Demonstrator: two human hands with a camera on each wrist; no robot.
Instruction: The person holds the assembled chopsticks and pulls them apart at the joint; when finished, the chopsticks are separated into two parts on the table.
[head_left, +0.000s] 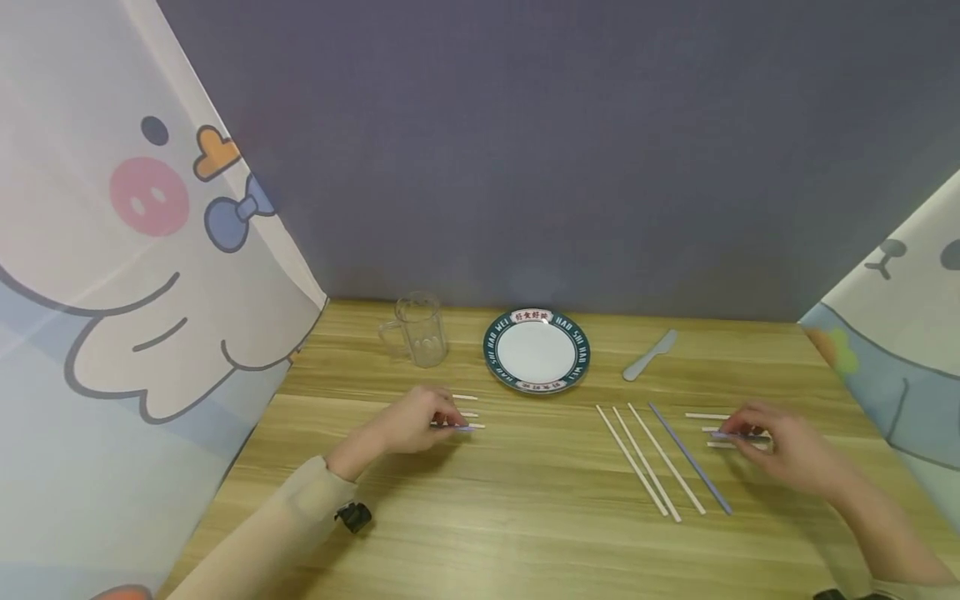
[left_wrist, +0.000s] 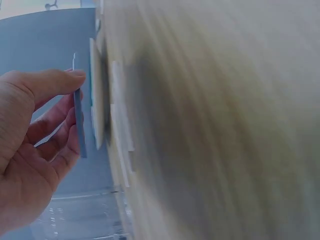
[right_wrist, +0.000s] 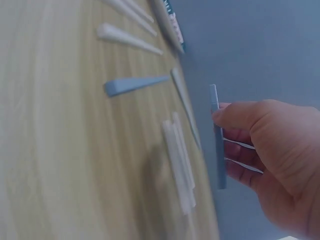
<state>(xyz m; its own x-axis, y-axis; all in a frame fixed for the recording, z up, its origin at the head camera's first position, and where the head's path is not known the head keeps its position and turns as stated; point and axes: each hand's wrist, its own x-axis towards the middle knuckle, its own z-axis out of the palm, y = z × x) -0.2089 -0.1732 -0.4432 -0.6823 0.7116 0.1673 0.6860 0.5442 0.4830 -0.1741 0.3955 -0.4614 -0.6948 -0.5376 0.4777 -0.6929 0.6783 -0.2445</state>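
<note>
Between thumb and fingers, my left hand [head_left: 420, 421] pinches a short blue-grey stick [left_wrist: 79, 120], held just above the table at left. Beside and beneath that hand lie several short white sticks [head_left: 467, 397], partly covered by the fingers. On the right, my right hand [head_left: 776, 447] pinches another short blue-grey stick [right_wrist: 220, 150] the same way, raised over the wood in the right wrist view. Short white sticks [right_wrist: 177, 165] lie side by side under it. Left of the right hand, three long white sticks [head_left: 648, 460] and one long blue stick [head_left: 690, 458] lie slanting, roughly parallel.
A white plate [head_left: 537, 352] with a dark green lettered rim stands at the back middle. To its left is a clear glass mug [head_left: 423, 333], and to its right a grey knife [head_left: 649, 356]. A dark grey panel [head_left: 555, 167] rises behind the wooden table [head_left: 525, 500].
</note>
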